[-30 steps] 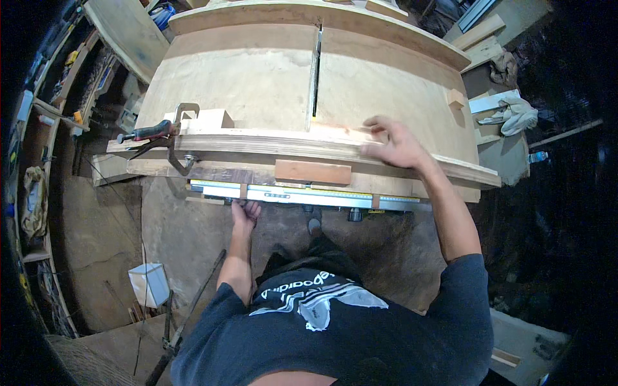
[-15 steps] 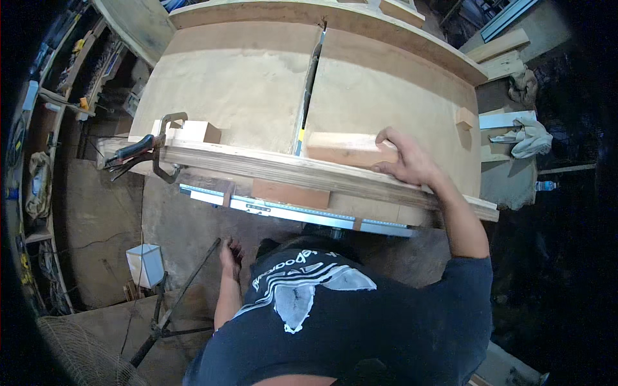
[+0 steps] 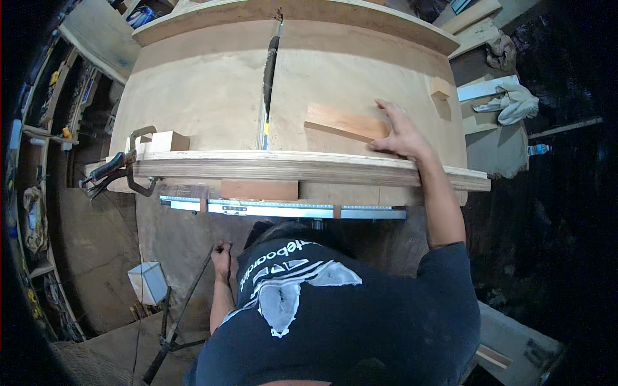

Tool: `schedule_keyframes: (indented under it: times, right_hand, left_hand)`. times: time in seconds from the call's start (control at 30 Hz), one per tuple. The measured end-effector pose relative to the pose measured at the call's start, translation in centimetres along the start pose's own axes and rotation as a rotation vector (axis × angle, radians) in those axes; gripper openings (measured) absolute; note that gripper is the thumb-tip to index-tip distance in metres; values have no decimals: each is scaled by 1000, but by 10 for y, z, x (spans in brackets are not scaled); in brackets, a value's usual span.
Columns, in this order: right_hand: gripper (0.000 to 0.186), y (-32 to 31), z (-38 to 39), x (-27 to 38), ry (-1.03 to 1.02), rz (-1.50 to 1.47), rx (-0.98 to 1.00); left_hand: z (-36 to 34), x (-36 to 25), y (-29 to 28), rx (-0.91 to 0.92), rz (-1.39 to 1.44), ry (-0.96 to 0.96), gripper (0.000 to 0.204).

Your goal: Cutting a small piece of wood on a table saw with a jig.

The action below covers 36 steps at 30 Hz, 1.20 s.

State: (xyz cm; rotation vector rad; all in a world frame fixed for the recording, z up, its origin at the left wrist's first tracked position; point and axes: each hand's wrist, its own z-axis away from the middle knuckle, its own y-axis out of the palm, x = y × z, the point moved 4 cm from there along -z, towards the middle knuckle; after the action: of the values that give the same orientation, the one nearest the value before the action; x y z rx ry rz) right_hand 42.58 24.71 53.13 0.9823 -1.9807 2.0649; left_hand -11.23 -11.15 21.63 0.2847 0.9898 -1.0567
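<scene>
A pale wooden block (image 3: 341, 121) lies askew on the plywood board (image 3: 199, 71), right of the slot. My right hand (image 3: 404, 134) is around its right end, fingers apart, thumb by the near edge; the far fingertips look clear of the wood. The forearm crosses a thick plywood fence (image 3: 309, 168). My left hand (image 3: 221, 256) hangs low at my left side with fingers curled, beside the upper end of a dark metal rod (image 3: 193, 283). What it holds, if anything, is hidden. A dark saw blade (image 3: 269, 74) stands in the slot.
A locking clamp (image 3: 141, 161) grips the fence's left end beside a small block (image 3: 170, 141). A silver measuring rail (image 3: 283, 210) runs along the front. Another block (image 3: 440, 89) sits at right, near a white cloth (image 3: 515, 103). A white box-shaped object (image 3: 148, 282) stands lower left.
The whole view has shifted. The wooden block has turned askew, away from the fence at its left end. My right hand's fingers have spread from their grip on it. My left hand appears nearer the rod.
</scene>
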Motion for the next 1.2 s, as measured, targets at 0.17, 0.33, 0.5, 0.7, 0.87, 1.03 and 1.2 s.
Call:
schedule_keyframes:
  times: [0.17, 0.33, 0.5, 0.7, 0.87, 1.03, 1.2]
  right_hand:
    - [101, 4, 10, -46, 211, 116, 169]
    - [79, 10, -4, -15, 129, 141, 239]
    - [61, 15, -13, -13, -6, 228, 119]
    - [60, -6, -10, 9, -200, 221, -129]
    - [61, -4, -9, -4, 107, -288, -39]
    - [61, -29, -6, 11, -180, -250, -413]
    - [67, -27, 1, 16, -358, -53, -489]
  left_hand:
    - [21, 9, -24, 30, -115, -11, 19]
    - [27, 59, -48, 22, -390, -27, 13]
    - [-7, 133, -54, 51, -280, 9, 11]
    - [8, 90, -22, 92, -217, 63, 14]
    - [6, 55, -3, 99, -125, 33, 19]
    - [1, 73, -24, 163, -434, 127, 19]
    - [-11, 153, -36, 207, -275, 275, 17]
